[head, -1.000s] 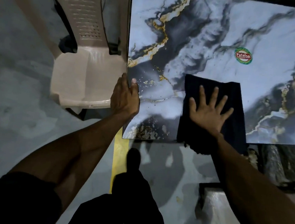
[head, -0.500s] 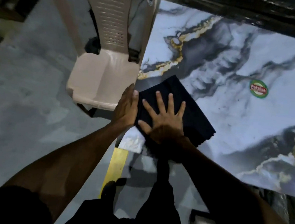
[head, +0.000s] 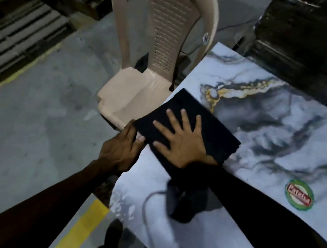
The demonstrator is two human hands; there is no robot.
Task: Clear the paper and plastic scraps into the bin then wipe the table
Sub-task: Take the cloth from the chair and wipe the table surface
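A dark folded cloth [head: 213, 127] lies flat on the marble-patterned table [head: 265, 132], close to its left edge. My right hand [head: 181, 141] presses on the cloth with fingers spread and straight. My left hand [head: 120, 149] sits at the table's left edge beside the cloth, its fingers curled over the edge and touching the cloth's corner. No paper or plastic scraps show on the table.
A beige plastic chair [head: 148, 79] stands against the table's left side. A round green and red sticker [head: 299, 195] is on the tabletop at the right. A yellow line [head: 84, 229] runs along the concrete floor. Dark stacked goods [head: 306, 37] border the table's far side.
My right hand has slid the cloth left across the table, from the near edge to the left edge next to my left hand. The camera view has swung left and up.
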